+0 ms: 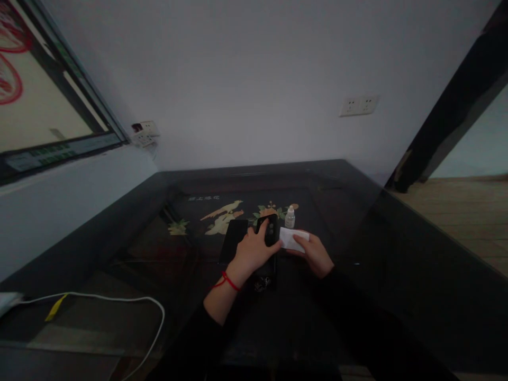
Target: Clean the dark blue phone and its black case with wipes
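Note:
My left hand (254, 248), with a red string at the wrist, grips a black phone (270, 230) by its upper end, camera side up, over a dark table (397, 275). My right hand (313, 253) holds a small white cloth or paper (291, 238) right beside the phone, its edge touching it. A flat black rectangular object (233, 241) lies on the table just left of my left hand. A small clear dropper bottle (290, 217) with a white cap stands upright behind the white piece.
The table top bears a painted bird and flower design (226, 214). A white cable (119, 301) with a yellow tag curls at the near left. Wall sockets (359, 105) sit on the wall behind. A window frame (59, 132) lies at left, wooden floor at right.

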`<state>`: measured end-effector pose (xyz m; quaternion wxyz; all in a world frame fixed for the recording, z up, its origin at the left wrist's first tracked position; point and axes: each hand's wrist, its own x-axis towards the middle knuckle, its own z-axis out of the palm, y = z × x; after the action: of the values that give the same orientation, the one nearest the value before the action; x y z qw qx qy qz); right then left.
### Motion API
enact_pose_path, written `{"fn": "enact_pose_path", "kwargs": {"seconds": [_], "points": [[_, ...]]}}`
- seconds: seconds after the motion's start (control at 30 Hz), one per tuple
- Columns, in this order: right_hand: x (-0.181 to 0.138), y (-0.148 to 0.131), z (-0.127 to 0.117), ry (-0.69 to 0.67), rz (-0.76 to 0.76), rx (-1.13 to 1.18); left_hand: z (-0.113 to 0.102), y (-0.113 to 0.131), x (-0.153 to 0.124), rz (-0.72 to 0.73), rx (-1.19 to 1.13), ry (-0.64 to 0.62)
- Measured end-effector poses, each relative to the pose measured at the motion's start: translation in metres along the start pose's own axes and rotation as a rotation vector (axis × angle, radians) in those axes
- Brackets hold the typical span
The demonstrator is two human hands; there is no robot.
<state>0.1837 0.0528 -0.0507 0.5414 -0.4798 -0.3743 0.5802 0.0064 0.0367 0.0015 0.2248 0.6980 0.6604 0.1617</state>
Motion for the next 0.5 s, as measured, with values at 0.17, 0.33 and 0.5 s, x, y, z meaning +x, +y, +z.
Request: {"fn": "enact_pose_path", "kwargs": {"seconds": [0.17, 0.33, 0.5], "points": [[0.007, 0.000, -0.007, 0.033, -0.022, -0.041, 0.009, 0.010, 0.016, -0.070, 0.090, 0.086], [0.011, 0.000, -0.009, 0.060, -0.030, -0.082, 0.024, 0.009, 0.022, -0.108, 0.163, 0.097], [0.009, -0.001, -0.007, 0.044, -0.031, -0.120, 0.036, 0.013, 0.020, -0.111, 0.230, 0.098]]}}
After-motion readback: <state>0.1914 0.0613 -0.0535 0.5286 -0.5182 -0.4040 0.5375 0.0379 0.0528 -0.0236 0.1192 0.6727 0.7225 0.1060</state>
